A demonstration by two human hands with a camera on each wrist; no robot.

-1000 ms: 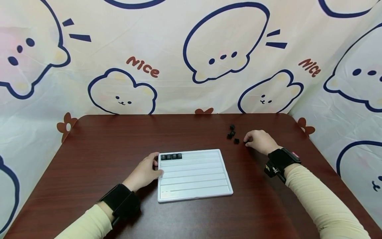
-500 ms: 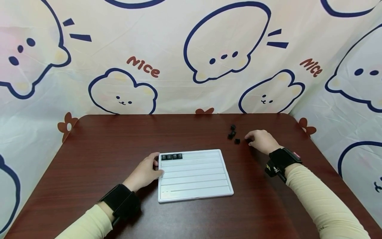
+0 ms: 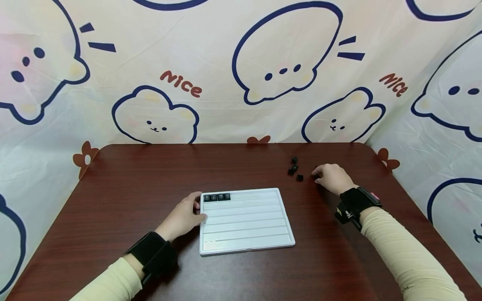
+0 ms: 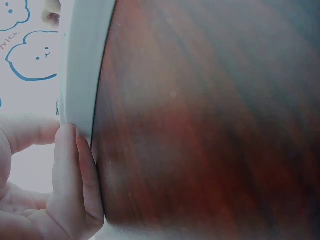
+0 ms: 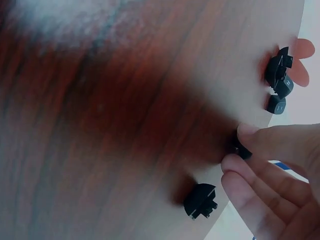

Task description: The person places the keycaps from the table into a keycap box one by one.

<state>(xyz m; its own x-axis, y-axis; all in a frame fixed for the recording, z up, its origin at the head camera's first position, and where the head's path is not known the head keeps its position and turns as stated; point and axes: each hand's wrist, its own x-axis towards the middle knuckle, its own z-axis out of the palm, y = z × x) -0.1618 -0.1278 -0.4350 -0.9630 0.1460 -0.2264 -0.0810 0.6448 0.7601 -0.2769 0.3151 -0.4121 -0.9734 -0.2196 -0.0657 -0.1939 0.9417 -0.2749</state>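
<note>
A white board with raised horizontal rows [image 3: 246, 223] lies flat on the table. Several black keycaps [image 3: 216, 197] sit side by side in its top row at the left corner. My left hand [image 3: 182, 215] grips the board's left edge, thumb on top; the left wrist view shows the fingers against the board's rim [image 4: 85, 75]. At the far right, my right hand [image 3: 333, 177] is down at the table. Its thumb and fingertips pinch a black keycap [image 5: 242, 146], partly hidden by them. Another keycap [image 5: 201, 200] lies on its side close to these fingers.
Several loose black keycaps [image 3: 295, 168] lie in a small group left of the right hand, one of them [image 3: 299, 177] a little nearer. The brown table [image 3: 150, 167] ends at a patterned curtain [image 3: 218, 54] behind and to the right.
My right hand's fingertips have shifted slightly to the right, away from the loose keycaps. The left hand and the white board have stayed in place.
</note>
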